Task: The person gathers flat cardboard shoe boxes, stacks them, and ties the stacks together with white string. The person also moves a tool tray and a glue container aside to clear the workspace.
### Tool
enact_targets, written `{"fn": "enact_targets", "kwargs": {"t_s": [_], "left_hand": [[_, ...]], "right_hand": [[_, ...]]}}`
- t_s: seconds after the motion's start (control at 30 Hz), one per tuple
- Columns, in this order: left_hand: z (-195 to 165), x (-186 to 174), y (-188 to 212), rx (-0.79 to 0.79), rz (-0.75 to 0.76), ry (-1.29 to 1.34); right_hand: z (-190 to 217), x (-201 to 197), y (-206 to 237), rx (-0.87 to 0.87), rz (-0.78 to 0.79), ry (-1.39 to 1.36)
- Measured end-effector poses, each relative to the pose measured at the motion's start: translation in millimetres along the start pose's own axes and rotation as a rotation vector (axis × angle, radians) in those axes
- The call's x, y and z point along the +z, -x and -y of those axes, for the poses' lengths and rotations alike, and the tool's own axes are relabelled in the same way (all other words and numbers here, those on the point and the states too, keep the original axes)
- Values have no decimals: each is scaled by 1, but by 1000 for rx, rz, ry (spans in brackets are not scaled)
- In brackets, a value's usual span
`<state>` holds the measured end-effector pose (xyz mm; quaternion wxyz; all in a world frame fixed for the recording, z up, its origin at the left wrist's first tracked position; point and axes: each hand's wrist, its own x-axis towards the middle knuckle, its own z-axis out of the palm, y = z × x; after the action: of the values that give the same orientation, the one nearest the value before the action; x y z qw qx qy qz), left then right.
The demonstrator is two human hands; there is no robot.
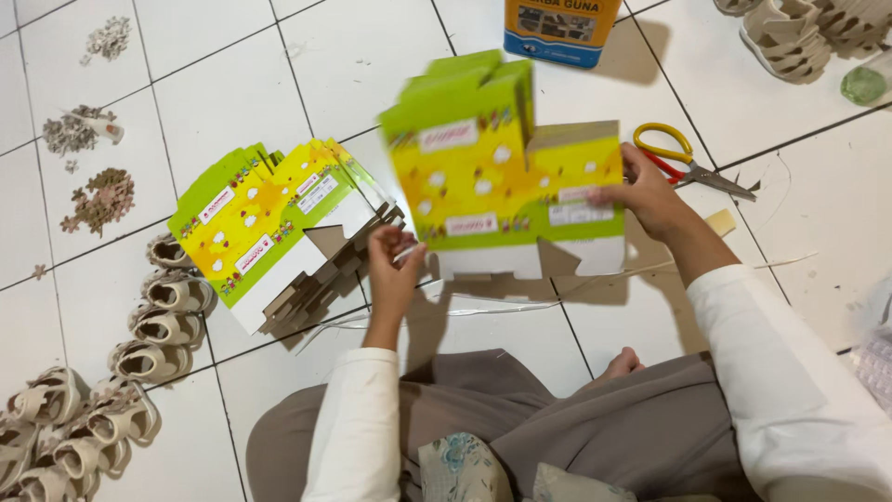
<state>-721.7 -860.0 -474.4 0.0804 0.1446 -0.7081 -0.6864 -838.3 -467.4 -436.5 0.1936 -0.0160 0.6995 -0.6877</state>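
Flat cardboard box point(506, 177), yellow and green with small printed figures, is held up over the white tiled floor point(307, 56) between both hands. Our right hand point(650, 195) pinches its right edge, fingers closed on the card, while our left hand point(392, 270) grips the lower left corner from below. Just left of that lies a stack of matching flat boxes point(279, 232). Yellow-handled scissors point(688, 163) rest to the right, and beige sandals point(139, 344) line the floor at far left, near heaps of small flower trims point(98, 200).
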Motion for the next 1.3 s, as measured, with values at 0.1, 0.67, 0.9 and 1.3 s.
{"fn": "enact_targets", "kwargs": {"t_s": [0.1, 0.67, 0.9, 1.3], "left_hand": [[5, 13, 20, 69, 201, -585], [42, 18, 44, -31, 14, -836], [58, 4, 33, -80, -37, -802], [17, -14, 11, -375, 186, -1091]], "right_hand": [[-9, 1, -1, 169, -157, -253], [-52, 66, 78, 623, -15, -402], [-65, 96, 99, 791, 232, -310], [-80, -5, 42, 128, -232, 1395]]}}
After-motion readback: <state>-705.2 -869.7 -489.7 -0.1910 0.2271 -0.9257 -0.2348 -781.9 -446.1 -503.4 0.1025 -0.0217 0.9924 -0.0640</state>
